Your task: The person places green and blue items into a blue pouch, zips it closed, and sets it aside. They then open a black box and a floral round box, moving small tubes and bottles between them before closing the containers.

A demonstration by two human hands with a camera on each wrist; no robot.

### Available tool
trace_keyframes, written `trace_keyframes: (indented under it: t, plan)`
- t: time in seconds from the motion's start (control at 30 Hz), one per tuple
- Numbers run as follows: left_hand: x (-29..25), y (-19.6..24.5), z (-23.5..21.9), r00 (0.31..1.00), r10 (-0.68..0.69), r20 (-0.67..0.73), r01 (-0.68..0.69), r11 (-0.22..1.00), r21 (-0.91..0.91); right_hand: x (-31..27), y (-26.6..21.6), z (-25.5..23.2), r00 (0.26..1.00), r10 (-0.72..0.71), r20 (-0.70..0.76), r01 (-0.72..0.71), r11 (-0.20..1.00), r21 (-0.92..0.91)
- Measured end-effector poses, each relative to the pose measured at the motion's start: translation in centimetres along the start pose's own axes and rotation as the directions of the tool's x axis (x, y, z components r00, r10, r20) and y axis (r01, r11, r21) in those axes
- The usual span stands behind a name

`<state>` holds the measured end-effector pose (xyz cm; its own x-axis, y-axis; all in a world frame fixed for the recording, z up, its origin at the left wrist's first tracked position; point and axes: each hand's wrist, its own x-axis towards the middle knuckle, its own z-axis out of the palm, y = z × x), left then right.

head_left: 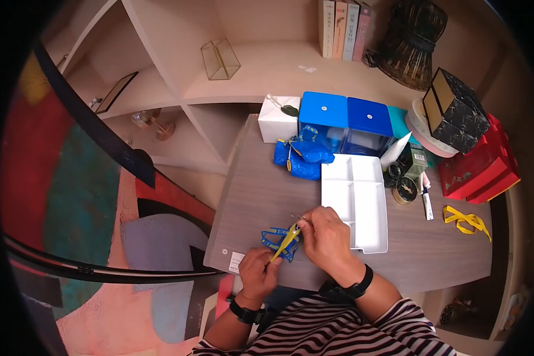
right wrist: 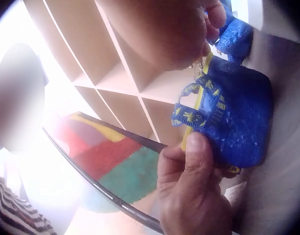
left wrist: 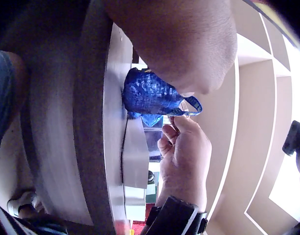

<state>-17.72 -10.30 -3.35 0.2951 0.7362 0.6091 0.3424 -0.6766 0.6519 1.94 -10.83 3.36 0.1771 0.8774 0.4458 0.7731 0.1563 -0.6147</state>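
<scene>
A small blue pouch [right wrist: 238, 112] with a yellow zipper edge and patterned blue-and-yellow straps is held over the table's near side. My left hand [head_left: 258, 276] pinches the near end of its zipper edge, thumb on the blue side in the right wrist view. At the far end, my right hand [head_left: 332, 237] pinches by a small metal ring or chain [right wrist: 201, 66]; its exact hold is partly hidden by the fingers. The left wrist view has the pouch [left wrist: 150, 93] hanging below my left hand [left wrist: 189, 49], beside my right hand [left wrist: 186, 152].
Right of the pouch lies a white divided tray [head_left: 371, 207]. Behind are blue crinkled pouches [head_left: 305, 160], a white box [head_left: 279, 121] and blue-lidded containers [head_left: 323, 110]. Jars [head_left: 405, 191], a red box [head_left: 477, 169] and yellow ribbon [head_left: 469, 221] are at the right.
</scene>
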Motion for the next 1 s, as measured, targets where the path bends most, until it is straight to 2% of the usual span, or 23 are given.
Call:
trace_keyframes:
  t: [0.07, 0.13, 0.17, 0.2, 0.23, 0.27, 0.3, 0.33, 0.4, 0.47, 0.5, 0.53, 0.63, 0.67, 0.7, 0.73, 0.77, 0.8, 0.83, 0.87, 0.93, 0.97, 1.0]
  plan:
    - [-0.1, 0.0, 0.0, 1.0, -0.007, -0.011, 0.007, 1.0, 0.001, 0.3, 0.4, 0.2, 0.998, -0.012, -0.062, 0.012, 1.0, -0.002]
    - [-0.2, -0.1, 0.1, 0.999, -0.032, -0.019, 0.032, 0.999, -0.016, 0.9, 1.5, -0.2, 0.99, 0.053, -0.128, -0.053, 0.999, -0.003]
    - [-0.4, -0.2, 0.0, 1.0, -0.019, -0.014, 0.019, 1.0, -0.017, 0.9, 1.3, -0.4, 0.99, 0.094, -0.108, -0.092, 0.995, 0.028]
    - [-0.6, -0.4, 0.1, 0.998, -0.064, -0.015, 0.064, 0.997, -0.033, 1.0, 1.3, -0.8, 0.987, 0.098, -0.124, -0.095, 0.995, 0.028]
    - [-0.8, -0.6, 0.2, 0.994, -0.106, -0.012, 0.105, 0.993, -0.051, 1.2, 1.3, -1.4, 0.997, 0.047, -0.056, -0.043, 0.996, 0.073]
    - [-0.9, -1.0, 0.3, 0.997, -0.082, 0.002, 0.082, 0.995, -0.059, 1.3, 1.4, -2.0, 1.0, -0.005, 0.004, 0.005, 0.993, 0.118]
    - [-1.1, -1.5, 0.5, 0.989, -0.145, -0.032, 0.14, 0.983, -0.121, 1.4, 1.4, -2.8, 0.998, -0.042, 0.052, 0.037, 0.994, 0.099]
    - [-1.1, -1.7, 0.6, 0.976, -0.211, -0.059, 0.197, 0.963, -0.184, 1.3, 1.3, -3.4, 0.999, -0.03, 0.022, 0.028, 0.996, 0.091]
    - [-0.9, -1.6, 0.7, 0.985, -0.173, -0.013, 0.166, 0.961, -0.22, 0.5, 1.2, -4.3, 0.983, -0.066, 0.171, 0.043, 0.99, 0.137]
    - [-1.0, -1.6, 1.0, 0.95, -0.313, -0.012, 0.271, 0.842, -0.466, -1.0, 2.0, -5.1, 0.986, -0.069, 0.148, 0.049, 0.989, 0.138]
    - [-1.0, -1.4, 0.5, 0.938, -0.341, 0.055, 0.33, 0.836, -0.439, -1.7, 2.2, -5.8, 0.985, -0.04, 0.165, 0.013, 0.987, 0.161]
    - [-1.1, -1.8, 0.2, 0.945, -0.32, 0.066, 0.316, 0.844, -0.434, -2.6, 2.7, -6.4, 0.982, -0.015, 0.187, -0.02, 0.982, 0.188]
    - [-0.4, -2.7, -0.2, 0.89, -0.452, 0.067, 0.441, 0.812, -0.383, -5.2, 4.8, -8.5, 0.996, 0.093, -0.011, -0.09, 0.983, 0.16]
    - [0.4, -3.6, -0.2, 0.893, -0.444, 0.067, 0.435, 0.817, -0.379, -6.1, 5.4, -9.4, 0.988, 0.136, -0.072, -0.123, 0.978, 0.17]
    - [1.2, -5.2, -0.1, 0.858, -0.506, 0.082, 0.506, 0.81, -0.297, -7.0, 6.0, -10.3, 0.988, 0.135, -0.075, -0.12, 0.978, 0.173]
    - [2.1, -6.2, -0.4, 0.817, -0.57, 0.089, 0.575, 0.79, -0.213, -7.9, 6.5, -11.0, 0.966, 0.218, -0.139, -0.194, 0.967, 0.168]
    - [4.3, -5.6, -0.8, 0.883, -0.461, 0.088, 0.467, 0.883, -0.051, -8.7, 7.0, -11.7, 0.933, 0.297, -0.201, -0.266, 0.949, 0.167]
    - [6.2, -6.0, -0.8, 0.813, -0.563, 0.147, 0.575, 0.816, -0.056, -9.4, 7.4, -12.4, 0.935, 0.294, -0.199, -0.263, 0.95, 0.167]
    - [7.7, -6.8, -0.6, 0.729, -0.653, 0.206, 0.674, 0.737, -0.053, -10.1, 7.7, -13.0, 0.906, 0.374, -0.201, -0.338, 0.922, 0.191]
    - [9.2, -7.5, 0.0, 0.731, -0.651, 0.204, 0.672, 0.738, -0.055, -10.8, 8.0, -13.6, 0.869, 0.451, -0.204, -0.409, 0.887, 0.216]
    - [11.8, -8.6, 1.2, 0.693, -0.676, 0.251, 0.697, 0.717, 0.009, -11.8, 8.7, -14.1, 0.857, 0.457, -0.238, -0.408, 0.884, 0.229]
    - [12.5, -8.8, 1.5, 0.7, -0.664, 0.263, 0.687, 0.727, 0.009, -12.2, 8.8, -14.5, 0.849, 0.464, -0.254, -0.421, 0.883, 0.207]
    - [13.2, -8.9, 1.9, 0.674, -0.683, 0.281, 0.728, 0.679, -0.098, -12.7, 8.9, -15.0, 0.836, 0.474, -0.275, -0.437, 0.88, 0.186]
